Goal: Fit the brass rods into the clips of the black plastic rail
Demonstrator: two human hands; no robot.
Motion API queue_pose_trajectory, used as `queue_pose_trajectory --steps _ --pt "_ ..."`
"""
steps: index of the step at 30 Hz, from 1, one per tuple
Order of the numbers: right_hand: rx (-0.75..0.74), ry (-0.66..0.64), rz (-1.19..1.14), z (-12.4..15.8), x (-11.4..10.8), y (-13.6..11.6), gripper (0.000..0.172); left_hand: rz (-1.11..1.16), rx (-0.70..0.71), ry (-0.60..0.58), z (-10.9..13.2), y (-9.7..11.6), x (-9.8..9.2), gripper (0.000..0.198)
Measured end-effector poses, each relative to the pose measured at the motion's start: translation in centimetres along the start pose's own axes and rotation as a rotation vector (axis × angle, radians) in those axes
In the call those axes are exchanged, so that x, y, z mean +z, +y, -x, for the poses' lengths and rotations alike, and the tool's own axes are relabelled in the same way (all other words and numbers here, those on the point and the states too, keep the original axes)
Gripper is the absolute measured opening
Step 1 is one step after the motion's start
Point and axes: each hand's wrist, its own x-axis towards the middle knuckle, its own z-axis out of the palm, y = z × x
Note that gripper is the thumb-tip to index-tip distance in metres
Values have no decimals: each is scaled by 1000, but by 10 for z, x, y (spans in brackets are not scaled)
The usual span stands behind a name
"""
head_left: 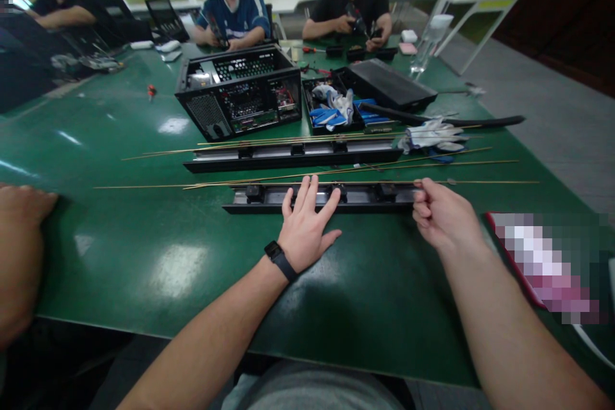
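Note:
A long black rail (365, 197) with several black clips lies across the green table (144, 250) in front of me. My left hand (307, 224), a black band on its wrist, rests flat on the rail's left part with fingers spread. My right hand (439, 214) is closed at the rail's right end, pinching a thin brass rod (490, 182) that runs along the rail's top edge. A second black rail (293, 155) lies farther back, with more thin brass rods (336, 170) between and beside the two rails.
An open black computer case (240, 91) stands behind the rails, next to a black tray (331, 106) of gloves and a flat black panel (389, 83). White gloves (432, 136) lie at right. Three people sit at the far side. Another person's arm (19, 250) rests at left.

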Motion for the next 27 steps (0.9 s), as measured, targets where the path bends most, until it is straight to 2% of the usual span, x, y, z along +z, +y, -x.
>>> queue_pose_trajectory --steps 4,6,10,15,21,27 --pt "41 -48 24 9 7 -1 22 -1 2 -4 0 0 -1 93" --pt "49 -30 10 10 9 -2 25 3 4 -4 0 1 -2 93" --pt "14 23 -27 6 5 -2 23 7 3 -4 0 1 -2 92" --pt "20 -49 20 1 1 2 20 9 2 -13 0 2 -4 91" --pt "-10 -25 3 -5 -4 4 26 6 -2 -1 0 1 -1 92" --pt "16 -71 29 -2 -1 6 28 7 -4 -7 -1 2 -2 92"
